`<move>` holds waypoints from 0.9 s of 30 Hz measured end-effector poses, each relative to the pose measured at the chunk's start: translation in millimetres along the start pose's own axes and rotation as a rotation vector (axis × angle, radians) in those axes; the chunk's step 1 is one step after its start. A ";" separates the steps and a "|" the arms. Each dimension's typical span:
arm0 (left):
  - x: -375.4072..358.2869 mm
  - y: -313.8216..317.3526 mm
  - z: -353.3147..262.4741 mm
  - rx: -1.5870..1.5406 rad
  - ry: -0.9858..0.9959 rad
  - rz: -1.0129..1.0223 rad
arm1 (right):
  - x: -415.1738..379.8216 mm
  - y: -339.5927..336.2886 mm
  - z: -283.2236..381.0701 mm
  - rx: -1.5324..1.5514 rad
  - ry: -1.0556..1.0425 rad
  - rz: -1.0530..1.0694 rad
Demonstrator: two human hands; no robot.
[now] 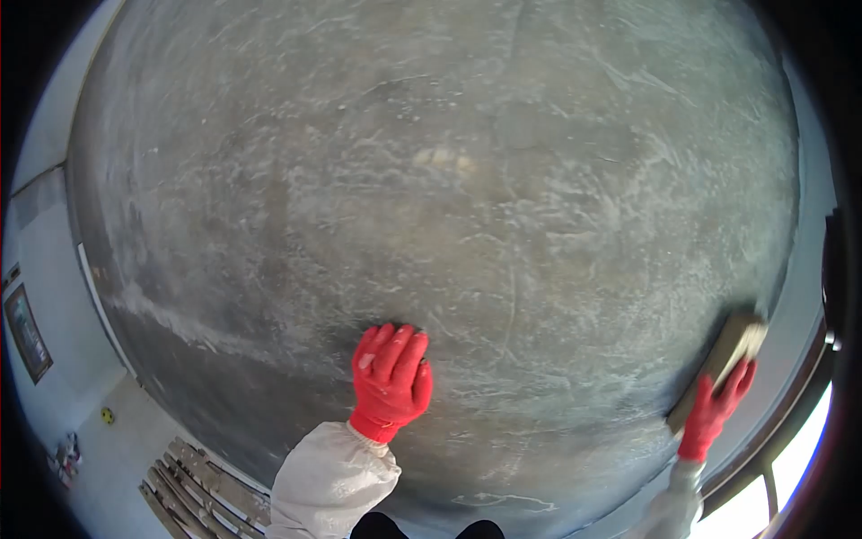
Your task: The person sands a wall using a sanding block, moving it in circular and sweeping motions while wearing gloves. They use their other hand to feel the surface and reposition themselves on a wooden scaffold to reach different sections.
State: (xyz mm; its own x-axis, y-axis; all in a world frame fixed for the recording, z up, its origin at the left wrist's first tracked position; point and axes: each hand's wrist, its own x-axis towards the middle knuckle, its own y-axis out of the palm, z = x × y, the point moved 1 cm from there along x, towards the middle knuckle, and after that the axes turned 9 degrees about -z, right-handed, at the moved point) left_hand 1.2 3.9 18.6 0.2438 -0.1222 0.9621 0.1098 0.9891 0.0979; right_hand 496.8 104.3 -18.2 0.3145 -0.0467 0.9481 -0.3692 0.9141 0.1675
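My left hand [392,375], in a red glove below a white sleeve, rests against the grey, streaked plaster surface [503,242], fingers bent and close together. I cannot make out anything held in it. At the lower right, my right hand [716,409], also gloved in red, grips a long wooden block [729,350]. The block lies tilted against the surface near its right edge, and its far end is slightly blurred. Part of the block is hidden behind my right fingers.
Wooden slats [202,490] lie at the lower left. A framed picture [28,333] hangs on the left wall, with a small yellow round object [108,416] nearby. A bright window [799,458] is at the lower right.
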 end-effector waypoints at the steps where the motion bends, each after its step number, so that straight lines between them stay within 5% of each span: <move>1: 0.5 0.3 0.7 -0.025 -0.003 0.001 | -34.4 -6.3 -2.0 -0.043 0.016 0.031; 4: 4.9 -0.3 1.2 -0.041 -0.011 0.005 | -163.9 -29.7 -21.3 -0.064 -0.001 0.088; 7: 9.2 -2.3 0.2 -0.087 -0.019 0.006 | -188.9 -51.9 -16.0 0.031 -0.009 0.206; 14: 5.3 -3.4 -1.0 -0.063 -0.062 0.005 | -13.2 -3.0 -6.5 0.040 -0.033 0.039; 18: 5.4 -2.2 -0.4 -0.082 -0.071 0.020 | 15.1 6.9 1.3 0.047 0.017 -0.027; 27: 7.7 -3.8 -0.2 -0.121 -0.077 0.026 | -180.5 -45.7 -12.3 0.042 -0.002 0.183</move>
State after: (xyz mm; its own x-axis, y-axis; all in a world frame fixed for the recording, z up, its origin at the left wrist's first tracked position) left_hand 2.9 -0.9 25.6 0.1743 -0.0853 0.9810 0.2205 0.9743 0.0455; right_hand 467.7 76.0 -200.3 0.2367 0.1181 0.9644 -0.4567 0.8896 0.0031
